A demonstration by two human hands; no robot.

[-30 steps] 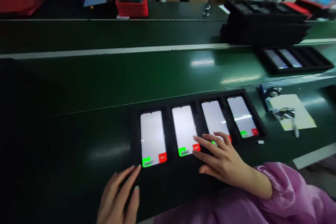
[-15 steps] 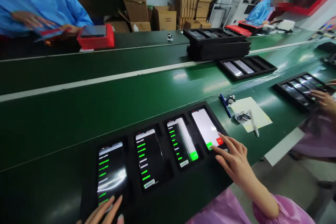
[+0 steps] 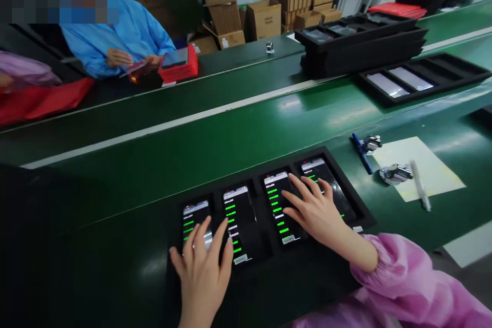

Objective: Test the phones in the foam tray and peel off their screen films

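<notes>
A black foam tray point(image 3: 307, 156) lies on the green conveyor belt point(image 3: 192, 133) and holds several smartphones in a row. Their dark screens show lists of green bars. My left hand point(image 3: 202, 266) rests with spread fingertips on the leftmost phone point(image 3: 196, 223) and the phone next to it point(image 3: 238, 225). My right hand point(image 3: 315, 212) lies across the third phone point(image 3: 279, 207), its fingers reaching toward the fourth phone point(image 3: 326, 184). Neither hand grips anything. My pink sleeve point(image 3: 403, 277) covers the right forearm.
To the right lie a blue pen point(image 3: 362, 152), a metal fitting point(image 3: 395, 174) and a white pen point(image 3: 420, 187) on paper point(image 3: 434, 169). Beyond stand a tray of phones point(image 3: 418, 79) and stacked black trays point(image 3: 361, 46). A blue-sleeved co-worker point(image 3: 119, 46) handles a red tray point(image 3: 179, 64).
The rightmost phone's white screen with green and red buttons has changed to a green list. My left hand has moved onto the phones, and my right hand has shifted left. The view has turned left.
</notes>
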